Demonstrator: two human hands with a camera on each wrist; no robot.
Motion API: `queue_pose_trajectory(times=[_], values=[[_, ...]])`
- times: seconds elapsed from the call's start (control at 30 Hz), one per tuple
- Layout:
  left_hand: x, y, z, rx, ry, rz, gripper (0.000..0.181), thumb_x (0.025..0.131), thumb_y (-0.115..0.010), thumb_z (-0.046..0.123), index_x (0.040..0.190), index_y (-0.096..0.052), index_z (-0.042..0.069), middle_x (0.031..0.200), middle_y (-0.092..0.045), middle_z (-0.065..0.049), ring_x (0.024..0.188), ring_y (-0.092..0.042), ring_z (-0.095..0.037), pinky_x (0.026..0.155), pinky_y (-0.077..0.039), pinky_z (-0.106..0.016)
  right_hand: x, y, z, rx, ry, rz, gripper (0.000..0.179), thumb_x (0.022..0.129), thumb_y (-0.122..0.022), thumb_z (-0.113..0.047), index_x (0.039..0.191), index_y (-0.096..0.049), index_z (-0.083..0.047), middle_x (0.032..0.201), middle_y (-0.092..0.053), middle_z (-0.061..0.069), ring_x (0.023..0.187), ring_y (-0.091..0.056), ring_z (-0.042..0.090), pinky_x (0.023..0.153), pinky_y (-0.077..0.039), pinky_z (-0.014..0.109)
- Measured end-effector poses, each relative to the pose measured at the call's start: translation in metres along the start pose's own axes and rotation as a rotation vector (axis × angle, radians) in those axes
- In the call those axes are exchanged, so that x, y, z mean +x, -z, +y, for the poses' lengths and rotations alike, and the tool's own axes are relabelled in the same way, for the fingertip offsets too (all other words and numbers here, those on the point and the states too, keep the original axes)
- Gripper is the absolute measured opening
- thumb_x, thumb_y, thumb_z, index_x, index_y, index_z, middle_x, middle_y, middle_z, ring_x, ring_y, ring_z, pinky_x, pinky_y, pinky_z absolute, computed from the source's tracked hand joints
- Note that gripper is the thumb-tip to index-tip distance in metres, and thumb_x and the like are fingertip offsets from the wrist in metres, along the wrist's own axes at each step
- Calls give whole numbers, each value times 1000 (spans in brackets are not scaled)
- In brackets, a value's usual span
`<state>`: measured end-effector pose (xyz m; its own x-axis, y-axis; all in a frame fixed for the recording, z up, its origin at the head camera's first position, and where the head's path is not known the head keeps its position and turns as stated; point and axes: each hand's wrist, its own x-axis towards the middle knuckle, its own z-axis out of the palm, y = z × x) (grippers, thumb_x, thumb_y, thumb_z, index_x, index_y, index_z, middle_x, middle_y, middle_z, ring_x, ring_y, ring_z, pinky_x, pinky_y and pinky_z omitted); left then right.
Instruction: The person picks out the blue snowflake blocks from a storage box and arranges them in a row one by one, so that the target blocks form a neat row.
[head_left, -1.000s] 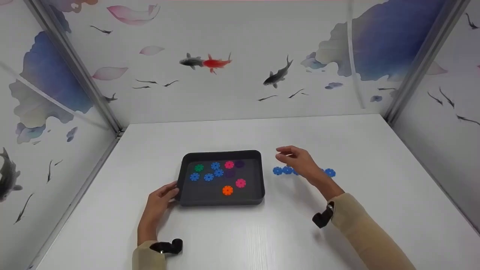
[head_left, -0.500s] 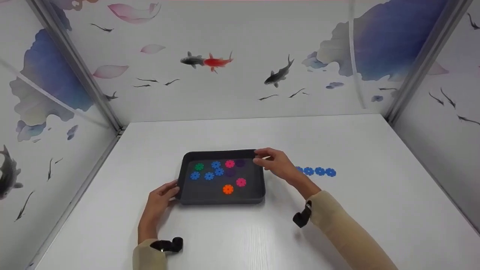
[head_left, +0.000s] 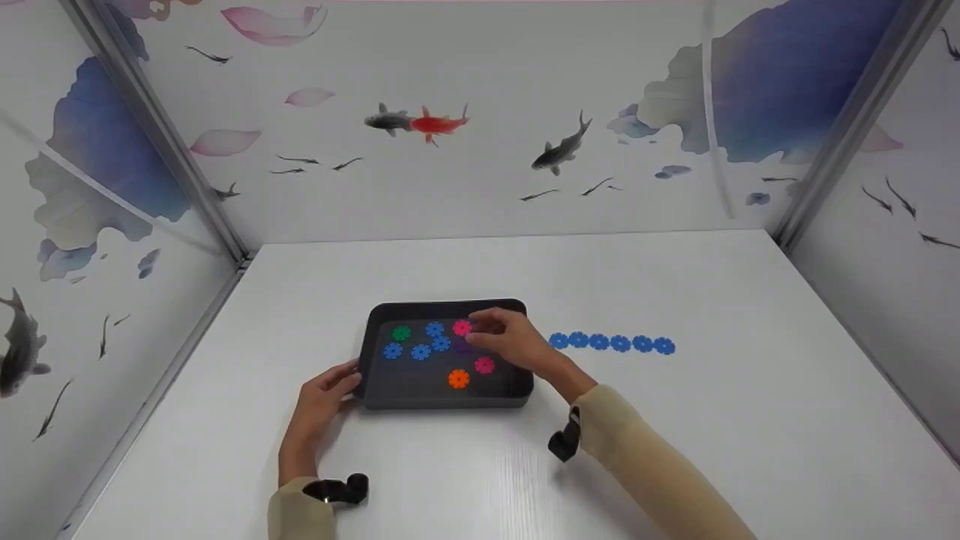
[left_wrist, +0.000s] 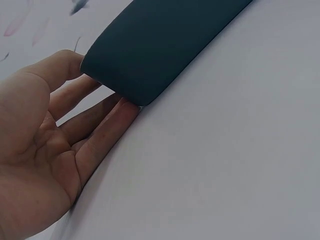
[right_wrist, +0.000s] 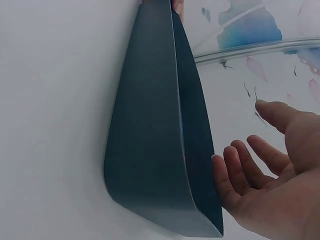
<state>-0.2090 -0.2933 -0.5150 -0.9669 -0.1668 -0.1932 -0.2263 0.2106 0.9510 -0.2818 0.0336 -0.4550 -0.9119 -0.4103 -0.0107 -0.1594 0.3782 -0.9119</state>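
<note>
- right hand (head_left: 517,341) has shifted leftward from the right rim of the tray (head_left: 446,403), its position half a second ago, to a position above the tray interior; the left hand (head_left: 322,397) and the tray hold the same place.
- completed portion, judged from the layout: a row of six blue discs (head_left: 620,343) is set out on the counter (head_left: 480,465), to the right of the tray. adjacent discs lie side by side; whether they interlock cannot be told at this size.
- remaining portion, judged from the layout: loose discs lie scattered inside the tray. visible are four blue discs (head_left: 421,352), one green disc (head_left: 402,333), two pink discs (head_left: 484,365), one orange disc (head_left: 459,379) and one purple disc (head_left: 461,346), the last partly covered by the right hand.
- status: appears partway; outside the tray, only blue discs are set out.
- right hand condition: fingers bent slightly and spaced apart from the thumb; nothing is seen held between them. contact with a disc cannot be confirmed.
- left hand condition: fingers against the outer left wall, one digit at the rim, gripping the tray edge. the tray rests flat on the counter.
- step in hand, as judged: reaching into the tray's far right area.
</note>
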Motion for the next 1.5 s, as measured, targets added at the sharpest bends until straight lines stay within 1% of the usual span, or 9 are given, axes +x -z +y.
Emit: queue_pose_trajectory(times=[0.17, 0.27, 0.57, 0.73, 0.87, 1.0, 1.17, 1.33, 1.5], values=[[-1, 1, -1, -4, -12, 0, 44, 102, -59, 25, 143, -56, 12, 149, -53, -15, 130, -58, -28, 99, -55, -33, 6, -16, -7, -61, 32, -23, 45, 95, -71, -26, 135, -61, -10, 122, -66, 9, 104, -60, 20, 90, -57, 31], [0, 0, -2, -9, -15, 2, 44, 101, -60, 25, 143, -56, 12, 149, -54, -16, 129, -58, -28, 99, -55, -34, 9, -24, -9, -80, 28, -47, 46, 95, -71, -27, 136, -60, -11, 127, -65, 12, 106, -60, 23, 90, -57, 32], [2, 1, 0, -8, -8, -11, 44, 102, -58, 24, 144, -55, 12, 150, -52, -16, 133, -55, -30, 109, -50, -42, 23, -40, -8, -124, 16, -82, 48, 95, -71, -25, 138, -59, -7, 133, -63, 15, 114, -59, 27, 97, -56, 37], [3, 1, 2, 0, -15, -14, 46, 102, -58, 26, 145, -54, 13, 151, -51, -16, 134, -54, -31, 113, -45, -45, 32, -47, -11, -170, 25, -78, 44, 94, -71, -25, 133, -63, -5, 130, -64, 13, 108, -58, 24, 92, -57, 34], [2, 1, 1, -4, -18, -6, 45, 102, -59, 24, 144, -54, 11, 150, -53, -16, 131, -57, -30, 110, -49, -42, 37, -57, -14, -189, 46, -93, 43, 94, -72, -25, 131, -65, -5, 128, -65, 12, 105, -57, 23, 87, -56, 32], [2, 0, -2, -7, -22, 8, 43, 101, -60, 22, 143, -56, 10, 146, -56, -17, 126, -60, -27, 104, -53, -37, 41, -67, -15, -187, 74, -116, 43, 94, -71, -24, 132, -64, -5, 128, -64, 12, 112, -59, 27, 93, -55, 37], [3, -1, -3, -3, -10, -1, 43, 102, -59, 22, 143, -56, 11, 148, -55, -16, 129, -58, -28, 107, -51, -40, 45, -78, -18, -182, 49, -117, 42, 94, -71, -23, 132, -64, -5, 127, -62, 12, 118, -58, 30, 100, -54, 40], [2, 0, -2, 6, 0, 3, 44, 102, -58, 24, 144, -55, 12, 149, -54, -16, 130, -57, -29, 109, -49, -42, 52, -86, -22, -261, 25, -131, 44, 92, -74, -24, 132, -64, -7, 126, -62, 12, 117, -58, 26, 104, -52, 39], [3, 1, -3, -21, -13, -1, 43, 101, -59, 23, 142, -57, 10, 146, -56, -16, 126, -60, -27, 105, -53, -38, 59, -92, -26, -353, 29, -153, 46, 90, -76, -27, 131, -66, -9, 125, -61, 11, 119, -53, 25, 108, -48, 40]])
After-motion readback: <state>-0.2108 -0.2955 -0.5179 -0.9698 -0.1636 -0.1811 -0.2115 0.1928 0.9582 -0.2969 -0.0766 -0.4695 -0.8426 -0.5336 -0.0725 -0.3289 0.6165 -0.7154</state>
